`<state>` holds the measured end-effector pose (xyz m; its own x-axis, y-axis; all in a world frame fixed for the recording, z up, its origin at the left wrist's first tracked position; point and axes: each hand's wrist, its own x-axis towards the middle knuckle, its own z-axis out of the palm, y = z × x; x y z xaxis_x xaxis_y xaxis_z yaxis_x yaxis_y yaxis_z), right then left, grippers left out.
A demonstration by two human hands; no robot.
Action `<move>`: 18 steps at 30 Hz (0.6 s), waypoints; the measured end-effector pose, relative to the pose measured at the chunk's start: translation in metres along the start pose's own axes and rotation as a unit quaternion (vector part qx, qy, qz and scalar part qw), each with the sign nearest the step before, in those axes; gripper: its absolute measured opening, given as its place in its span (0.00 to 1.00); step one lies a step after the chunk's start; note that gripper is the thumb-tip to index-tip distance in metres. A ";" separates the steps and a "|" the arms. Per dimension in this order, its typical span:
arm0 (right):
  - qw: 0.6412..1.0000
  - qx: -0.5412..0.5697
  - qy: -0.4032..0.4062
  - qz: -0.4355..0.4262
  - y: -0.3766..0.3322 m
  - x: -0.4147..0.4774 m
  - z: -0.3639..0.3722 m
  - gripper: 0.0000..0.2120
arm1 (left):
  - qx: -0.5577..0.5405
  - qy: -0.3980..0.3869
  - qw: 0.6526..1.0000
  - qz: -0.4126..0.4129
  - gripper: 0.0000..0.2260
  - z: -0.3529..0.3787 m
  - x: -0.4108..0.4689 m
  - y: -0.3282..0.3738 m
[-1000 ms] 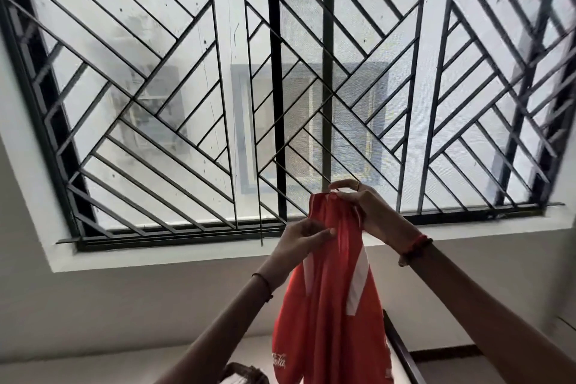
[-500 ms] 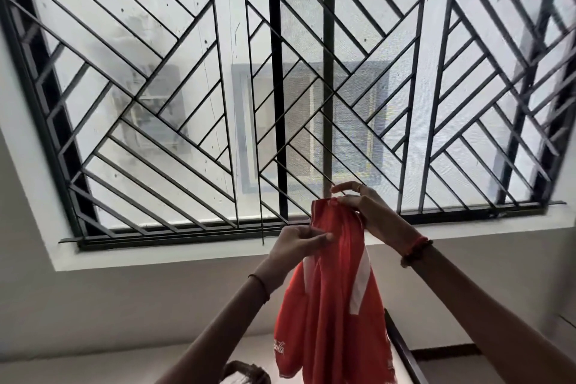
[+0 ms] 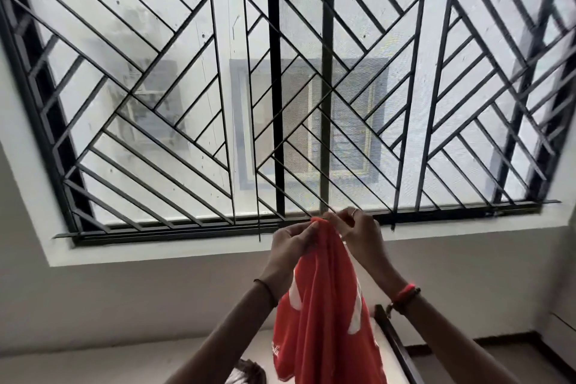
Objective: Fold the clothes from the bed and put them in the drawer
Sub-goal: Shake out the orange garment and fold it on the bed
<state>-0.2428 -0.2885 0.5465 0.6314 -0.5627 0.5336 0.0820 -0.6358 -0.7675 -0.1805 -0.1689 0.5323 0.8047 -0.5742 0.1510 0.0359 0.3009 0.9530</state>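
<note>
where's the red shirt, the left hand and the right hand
red shirt (image 3: 325, 315), head view, middle of the hanging cloth
left hand (image 3: 288, 248), head view, middle of the hand
right hand (image 3: 361, 237), head view, middle of the hand

Your shirt (image 3: 324, 305) is orange-red with white stripes; your wristband (image 3: 405, 291) is red; the grille (image 3: 276, 103) is black diagonal bars; the wall (image 3: 124, 305) white.

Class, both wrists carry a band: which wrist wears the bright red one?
The right wrist: its band is bright red with dark beads beside it; the left wrist wears only a thin dark thread.
</note>
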 end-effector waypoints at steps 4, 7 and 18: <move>1.000 0.022 -0.010 0.019 -0.001 -0.011 0.001 0.07 | -0.008 0.009 1.000 0.011 0.04 0.001 0.001 -0.002; 0.998 0.053 -0.021 0.037 0.003 -0.008 0.003 0.06 | 0.010 0.025 0.999 0.029 0.03 0.002 0.001 -0.003; 0.978 0.172 -0.055 0.102 0.010 -0.011 0.014 0.05 | 0.229 0.025 0.965 0.124 0.07 -0.012 0.008 0.005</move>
<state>-0.2380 -0.2816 0.5284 0.7392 -0.5871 0.3298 0.1880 -0.2904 -0.9383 -0.1668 -0.1627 0.5352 0.7826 -0.4866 0.3882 -0.4186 0.0503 0.9068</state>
